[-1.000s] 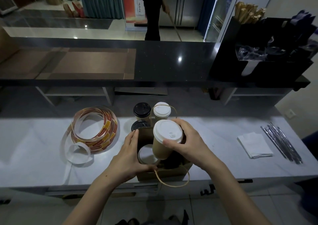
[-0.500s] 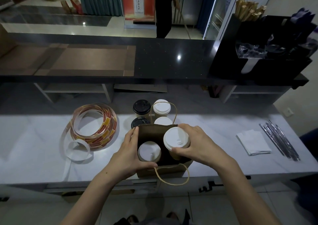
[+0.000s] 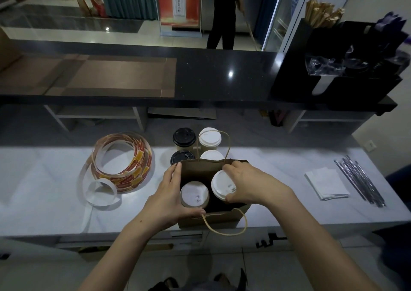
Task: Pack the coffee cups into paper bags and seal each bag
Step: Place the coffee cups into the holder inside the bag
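Left hand (image 3: 171, 197) grips the paper bag (image 3: 213, 219) open; right hand (image 3: 251, 184) curls round a white-lidded cup (image 3: 222, 185), seating it beside the one by the left thumb.

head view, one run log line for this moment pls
step: packing | left hand holds paper bag side | right hand grips right cup in bag | left cup inside | bag unsealed
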The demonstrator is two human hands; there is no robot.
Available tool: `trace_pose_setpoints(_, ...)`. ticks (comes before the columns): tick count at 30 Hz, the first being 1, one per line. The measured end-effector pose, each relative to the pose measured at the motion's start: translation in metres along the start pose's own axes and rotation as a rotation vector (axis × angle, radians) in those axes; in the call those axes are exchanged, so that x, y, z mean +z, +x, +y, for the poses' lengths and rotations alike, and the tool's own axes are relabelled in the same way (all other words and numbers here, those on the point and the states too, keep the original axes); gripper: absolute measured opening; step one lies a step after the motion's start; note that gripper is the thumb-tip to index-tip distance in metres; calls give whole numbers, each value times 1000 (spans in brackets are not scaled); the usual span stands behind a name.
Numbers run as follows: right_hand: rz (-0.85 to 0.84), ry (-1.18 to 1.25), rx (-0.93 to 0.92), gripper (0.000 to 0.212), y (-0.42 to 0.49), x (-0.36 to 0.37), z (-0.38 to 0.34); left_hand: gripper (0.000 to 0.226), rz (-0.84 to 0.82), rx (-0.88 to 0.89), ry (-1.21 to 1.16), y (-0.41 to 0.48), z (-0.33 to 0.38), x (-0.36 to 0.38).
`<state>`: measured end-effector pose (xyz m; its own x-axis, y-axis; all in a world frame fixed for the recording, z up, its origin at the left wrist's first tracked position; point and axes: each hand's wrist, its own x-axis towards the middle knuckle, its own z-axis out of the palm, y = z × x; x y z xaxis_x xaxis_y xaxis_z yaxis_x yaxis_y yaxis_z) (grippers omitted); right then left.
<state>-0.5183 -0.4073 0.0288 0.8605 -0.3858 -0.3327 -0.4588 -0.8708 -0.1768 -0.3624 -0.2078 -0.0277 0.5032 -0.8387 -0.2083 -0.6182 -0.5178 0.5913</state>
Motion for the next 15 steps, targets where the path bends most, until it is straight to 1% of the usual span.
trace_pose_setpoints(3, -44, -35, 28, 59, 4, 2, -1, 147, -3, -7, 5, -1, 1, 0)
trace_pose_setpoints(6, -64, -88, 46, 56, 7, 3, -4, 147, -1, -12, 8, -1, 2, 0)
trace_pose_setpoints(15, -151, -132, 76, 58, 20, 13, -9, 147, -9, -10, 23, -1, 3, 1)
